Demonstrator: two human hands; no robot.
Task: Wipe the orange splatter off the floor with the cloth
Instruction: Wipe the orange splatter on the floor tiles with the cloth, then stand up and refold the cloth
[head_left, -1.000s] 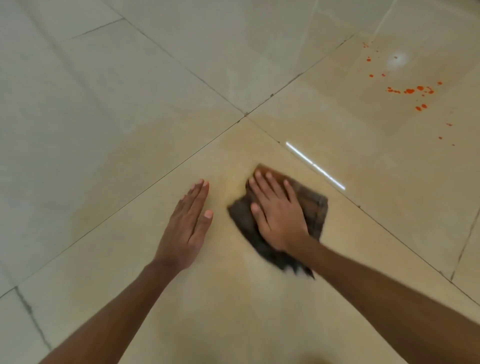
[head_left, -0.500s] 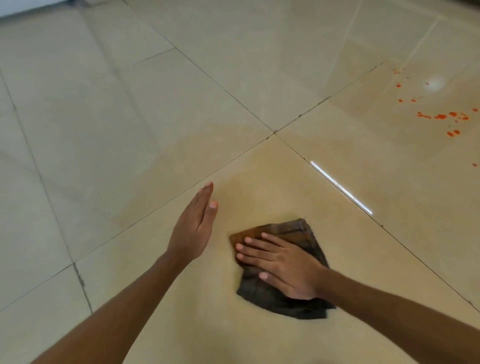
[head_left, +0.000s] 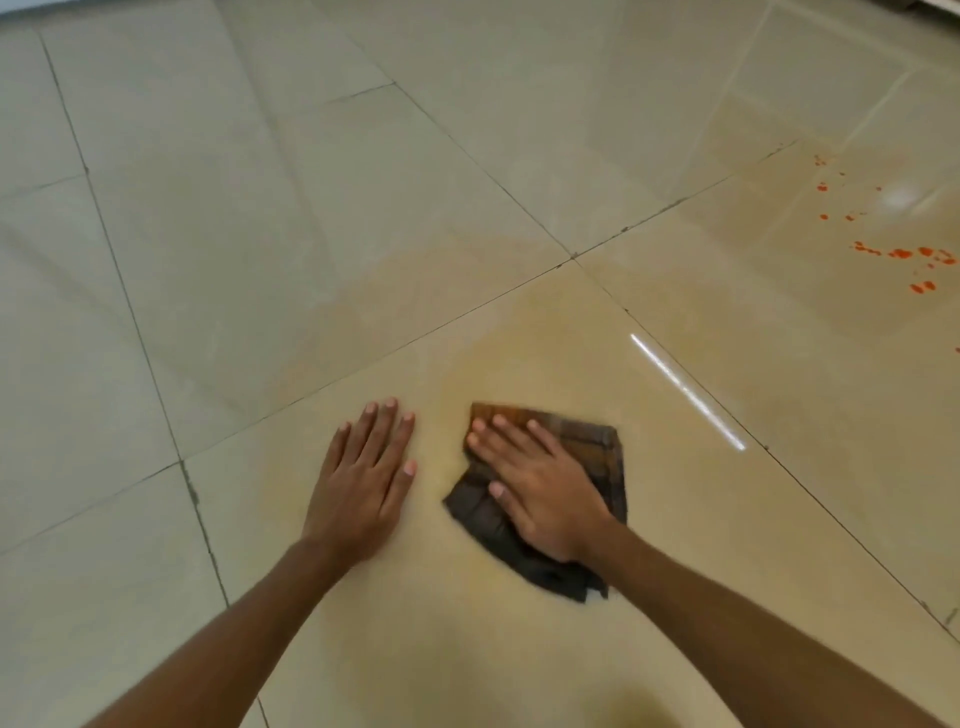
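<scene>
Beige glossy tile floor (head_left: 363, 208) fills pretty much the whole view, with dark grout lines crossing it. Next biggest thing is a yellowish wet-looking film (head_left: 519, 364) spread over the near middle tiles, right where both hands are.

On that film sits the cloth (head_left: 592, 441), a dark brownish checked rag, folded and a bit rumpled, near and slightly right of centre. The right hand (head_left: 540, 488) lies flat on top of it, fingers straight and spread, pressing it to the tile rather than gripping. The left hand (head_left: 363, 478) is flat on the bare floor just left of the cloth, fingers straight, not touching it. Looks like a prop for body weight.

The orange splatter (head_left: 904, 253) is way off at the far right, a scatter of small drops well apart from the cloth, so my read is that bit hasn't been wiped yet.

Handling-wise, the rag looks soft, light and probably damp, so it'll likely bunch or fold under itself if pushed from one edge. I'd keep the palm over the middle, press down and slide it flat. Wet glossy tile is probably slippery too, so the propping hand could skid.
</scene>
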